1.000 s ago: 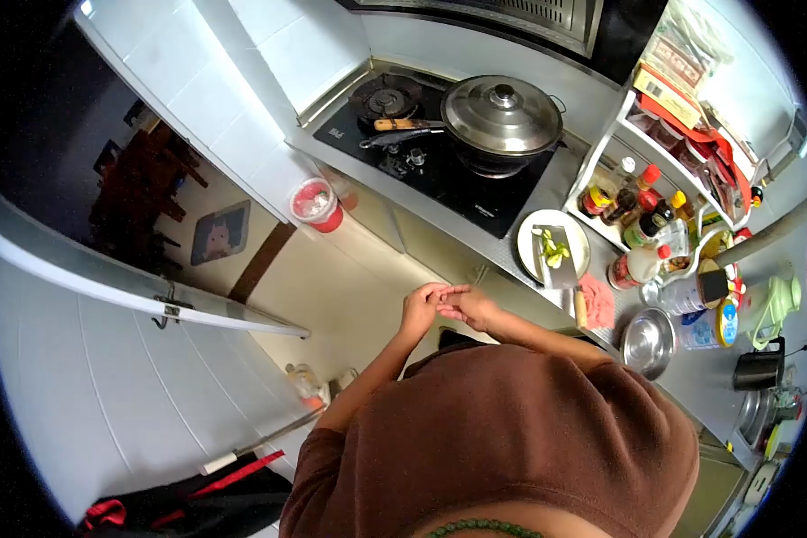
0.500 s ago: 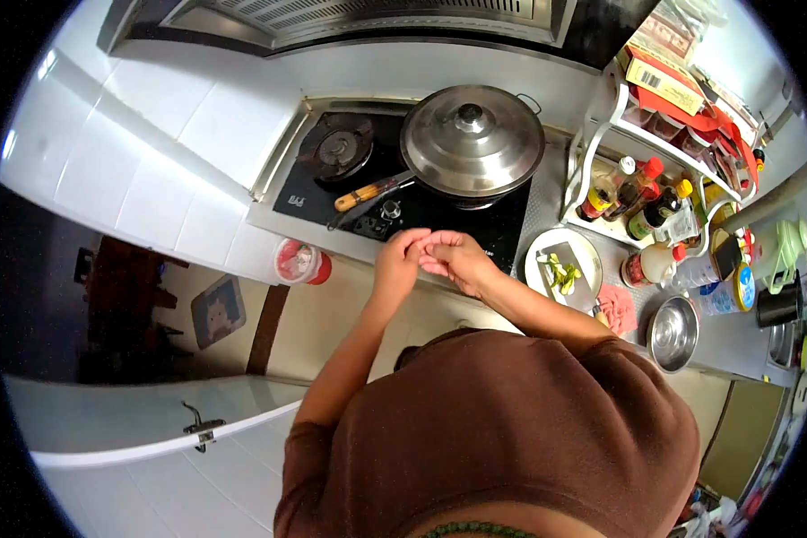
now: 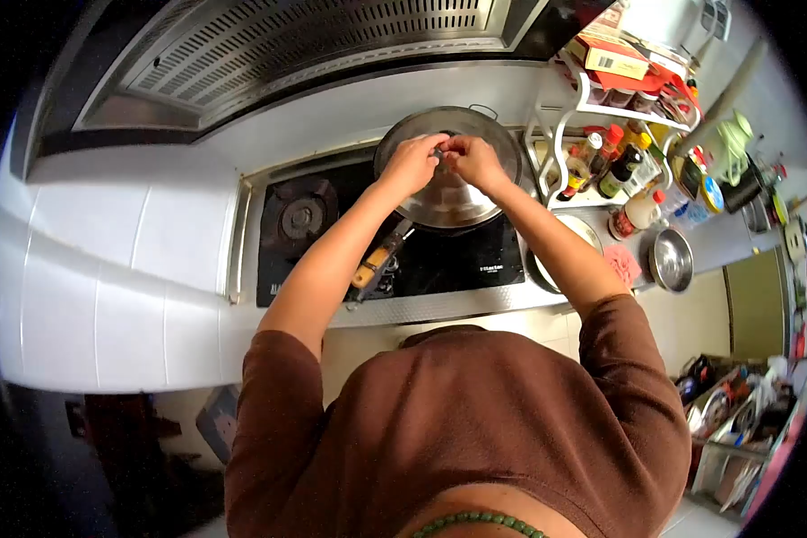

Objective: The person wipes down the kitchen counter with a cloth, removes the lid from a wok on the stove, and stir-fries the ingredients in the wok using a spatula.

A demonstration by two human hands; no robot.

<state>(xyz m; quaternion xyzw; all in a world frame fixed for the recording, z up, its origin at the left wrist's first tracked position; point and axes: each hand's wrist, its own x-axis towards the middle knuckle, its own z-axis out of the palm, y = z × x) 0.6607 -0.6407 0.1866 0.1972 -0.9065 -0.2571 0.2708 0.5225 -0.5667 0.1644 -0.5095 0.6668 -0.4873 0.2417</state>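
Observation:
A domed metal lid (image 3: 455,204) covers the wok on the right side of the black gas stove. My left hand (image 3: 409,167) reaches over the lid from the left, its fingers closed at the dark knob on top. From the right, my right hand (image 3: 474,162) meets it there, fingers pinched at the same knob. The fingers hide most of the knob. Toward my body sticks out the wok's wooden handle (image 3: 374,265). The lid appears to sit on the wok.
Left of the wok is a bare burner (image 3: 303,217). A plate (image 3: 579,229), partly behind my right forearm, lies beside a pink cloth (image 3: 622,264) and a metal bowl (image 3: 671,260). Sauce bottles (image 3: 620,170) stand on a white rack (image 3: 556,134). The range hood (image 3: 314,54) hangs above.
Both hands have moved forward from the stove's front edge, where they touched each other, up to the lid's knob. My view has shifted, and my right forearm now covers part of the plate.

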